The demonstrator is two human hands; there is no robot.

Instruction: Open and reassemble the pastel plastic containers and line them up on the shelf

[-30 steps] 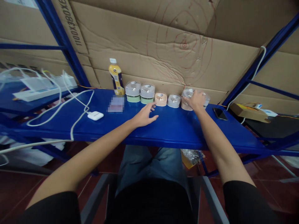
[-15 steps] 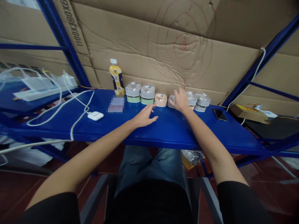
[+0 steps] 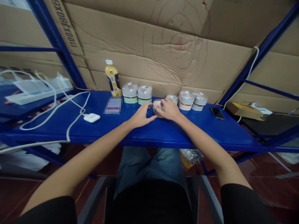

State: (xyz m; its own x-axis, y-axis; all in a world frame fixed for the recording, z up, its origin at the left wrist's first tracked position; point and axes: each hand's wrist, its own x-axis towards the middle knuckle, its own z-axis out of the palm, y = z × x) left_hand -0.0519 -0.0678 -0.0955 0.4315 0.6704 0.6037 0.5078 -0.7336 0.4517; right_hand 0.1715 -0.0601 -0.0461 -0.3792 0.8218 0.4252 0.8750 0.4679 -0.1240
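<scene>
Steady the peach container [image 3: 156,103], pinched in right hand [image 3: 170,109], behind desk's [image 3: 151,133] front edge (with left hand [image 3: 140,117] spread alongside).

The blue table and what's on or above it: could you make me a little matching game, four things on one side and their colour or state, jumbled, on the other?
Things:
1. Phone
2. Right hand
3. Bottle
4. Small case

Colour or state:
A. white, rounded corners
B. touching a pink box
C. dark, lying flat
D. mostly yellow, standing upright

Right pairs: 1-C, 2-B, 3-D, 4-A
</scene>
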